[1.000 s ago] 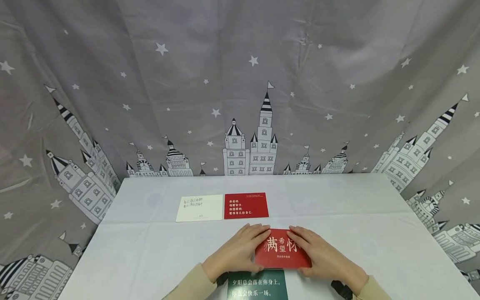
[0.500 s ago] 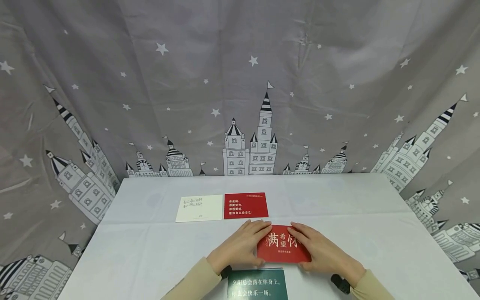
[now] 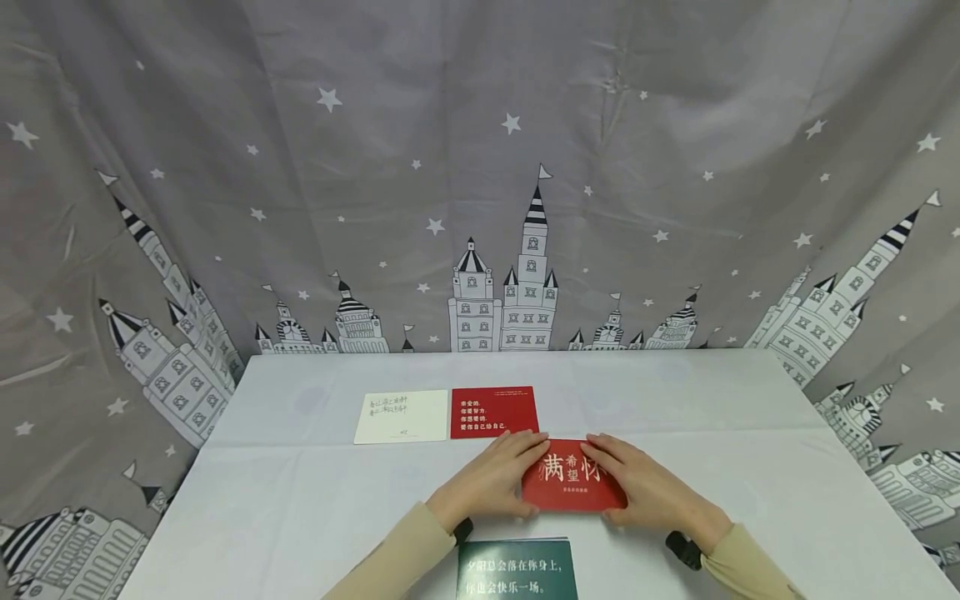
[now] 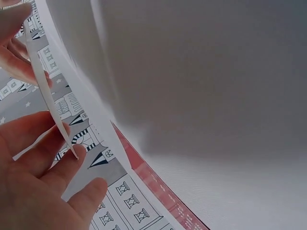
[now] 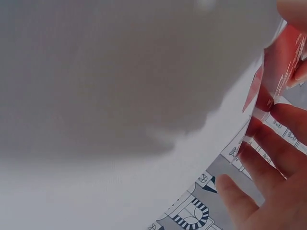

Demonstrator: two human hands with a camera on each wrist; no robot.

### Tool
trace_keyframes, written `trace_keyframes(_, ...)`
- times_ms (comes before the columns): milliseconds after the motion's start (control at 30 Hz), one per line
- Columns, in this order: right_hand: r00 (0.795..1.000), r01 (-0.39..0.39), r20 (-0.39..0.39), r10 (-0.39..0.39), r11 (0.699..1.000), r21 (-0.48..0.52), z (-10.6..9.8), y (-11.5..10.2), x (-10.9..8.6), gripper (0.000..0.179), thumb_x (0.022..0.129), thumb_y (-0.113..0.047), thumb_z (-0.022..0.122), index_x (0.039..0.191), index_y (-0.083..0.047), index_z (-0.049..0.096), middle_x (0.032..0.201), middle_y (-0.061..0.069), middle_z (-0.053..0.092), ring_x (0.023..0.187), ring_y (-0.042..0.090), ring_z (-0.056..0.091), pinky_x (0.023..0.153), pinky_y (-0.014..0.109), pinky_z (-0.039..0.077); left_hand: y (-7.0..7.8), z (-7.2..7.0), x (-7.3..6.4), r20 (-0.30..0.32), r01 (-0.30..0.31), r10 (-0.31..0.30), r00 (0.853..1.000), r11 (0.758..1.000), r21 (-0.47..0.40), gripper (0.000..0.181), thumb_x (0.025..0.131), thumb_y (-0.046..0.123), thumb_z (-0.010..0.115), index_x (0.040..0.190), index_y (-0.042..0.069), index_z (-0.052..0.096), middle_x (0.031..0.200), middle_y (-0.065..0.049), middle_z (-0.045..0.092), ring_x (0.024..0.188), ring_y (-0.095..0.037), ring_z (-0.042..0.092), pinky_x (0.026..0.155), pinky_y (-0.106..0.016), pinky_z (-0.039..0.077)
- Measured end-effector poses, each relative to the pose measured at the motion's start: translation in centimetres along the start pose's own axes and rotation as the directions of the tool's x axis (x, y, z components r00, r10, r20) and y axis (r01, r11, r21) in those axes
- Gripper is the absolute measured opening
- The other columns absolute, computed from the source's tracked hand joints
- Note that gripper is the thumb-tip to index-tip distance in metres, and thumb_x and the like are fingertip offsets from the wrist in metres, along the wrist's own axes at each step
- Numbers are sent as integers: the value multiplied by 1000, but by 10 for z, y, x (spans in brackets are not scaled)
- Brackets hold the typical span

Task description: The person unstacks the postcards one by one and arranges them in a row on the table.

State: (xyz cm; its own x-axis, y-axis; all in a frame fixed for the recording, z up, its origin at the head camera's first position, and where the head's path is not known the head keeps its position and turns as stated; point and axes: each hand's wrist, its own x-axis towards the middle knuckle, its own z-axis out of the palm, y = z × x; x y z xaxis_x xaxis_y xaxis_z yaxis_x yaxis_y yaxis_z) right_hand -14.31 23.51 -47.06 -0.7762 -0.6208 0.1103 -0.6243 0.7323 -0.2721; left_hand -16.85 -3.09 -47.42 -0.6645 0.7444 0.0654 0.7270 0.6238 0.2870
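Your left grip (image 3: pixel 497 477) and right grip (image 3: pixel 654 490) pinch the red card (image 3: pixel 573 479) at opposite sides, likely to steady it.

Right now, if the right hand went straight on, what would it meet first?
Likely the fingers of the left hand, across the held red postcard, though depth is unclear.

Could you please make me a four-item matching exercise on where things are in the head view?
Things
1. Cream card
2. Green card
3. Red card with large characters
4. Star-and-castle backdrop

Places
A. Held between the left hand and the right hand
B. Hanging behind the table
C. Just left of the red card with four lines
D. Cut off by the picture's bottom edge

Pairs: 1-C; 2-D; 3-A; 4-B
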Motion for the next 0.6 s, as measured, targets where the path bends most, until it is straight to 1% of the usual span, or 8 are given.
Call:
trace_keyframes(167,1000,2,-9,-2,1000,-3,-2,5,2,85,67,-25,82,139,1,45,140,18,44,127,40,42,100,53,39,-1,0,6,-2,3,-3,1000,1000,19,85,76,39,78,144,5,41,149,-6,37,138,-24,31,113,-43,23)
trace_keyframes(400,999,-27,45,26,1000,10,-7,10,5,84,70,-23,80,141,0,43,142,19,41,128,40,39,103,54,36,-2,0,14,22,27,-28,999,999,21,84,77,39,77,145,6,40,150,-4,35,139,-22,29,113,-44,21)
trace_keyframes(600,999,-27,43,28,1000,-5,-8,18,9,84,69,-23,81,140,1,44,142,21,41,127,41,40,102,54,37,-4,1,22,19,35,-36,999,999,28,84,77,39,77,145,7,40,150,-4,35,138,-22,29,113,-44,21)
